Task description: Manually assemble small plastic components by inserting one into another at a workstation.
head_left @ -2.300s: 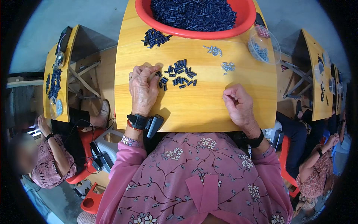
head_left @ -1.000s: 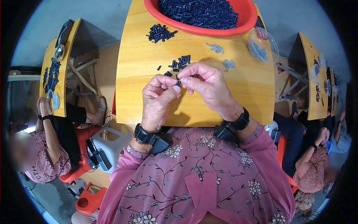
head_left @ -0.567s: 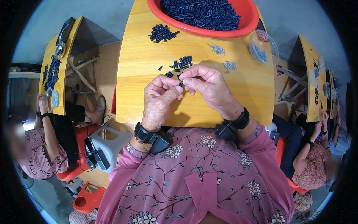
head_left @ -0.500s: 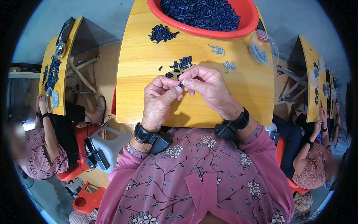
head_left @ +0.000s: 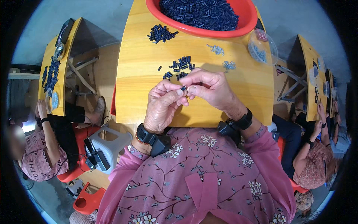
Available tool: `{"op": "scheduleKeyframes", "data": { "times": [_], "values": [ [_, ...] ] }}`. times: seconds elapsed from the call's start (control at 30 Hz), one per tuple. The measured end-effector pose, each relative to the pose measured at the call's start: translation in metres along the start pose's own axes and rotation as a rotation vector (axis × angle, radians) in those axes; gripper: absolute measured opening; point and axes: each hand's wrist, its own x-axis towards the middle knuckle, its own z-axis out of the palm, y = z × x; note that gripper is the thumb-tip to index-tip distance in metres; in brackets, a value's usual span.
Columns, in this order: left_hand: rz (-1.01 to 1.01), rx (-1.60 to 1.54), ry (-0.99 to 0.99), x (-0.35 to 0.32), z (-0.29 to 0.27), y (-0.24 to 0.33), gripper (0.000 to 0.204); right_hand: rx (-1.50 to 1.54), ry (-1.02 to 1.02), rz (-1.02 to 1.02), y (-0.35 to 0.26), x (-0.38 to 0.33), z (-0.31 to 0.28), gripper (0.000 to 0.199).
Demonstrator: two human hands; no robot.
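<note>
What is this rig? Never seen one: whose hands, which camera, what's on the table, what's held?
No robot: a person works bare-handed. The only view is from a head-worn fisheye camera looking down, so straight edges bend near the rim.

On the yellow table lie a pile of black pieces, a looser black cluster nearer the hands and two small silvery heaps. Farther back are a red basin of dark pieces and a clear tub.

The left hand pinches a small dark part. The right hand is at it too; whether it grips anything is unclear.
</note>
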Motion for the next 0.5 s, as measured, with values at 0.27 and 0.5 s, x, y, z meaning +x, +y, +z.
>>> {"op": "scheduleKeyframes", "data": {
  "times": [0.27, 0.5],
  "values": [
    [-0.001, -0.014, 0.005, 0.002, -0.002, 0.001, 0.008, 0.085, 0.088, 0.097, 0.005, -0.001, 0.003, 0.008],
    [0.018, -0.038, 0.046, 0.001, -0.003, -0.001, 0.006, 0.054, 0.130, -0.022, 0.006, 0.002, 0.014, 0.006]
  ]
}}
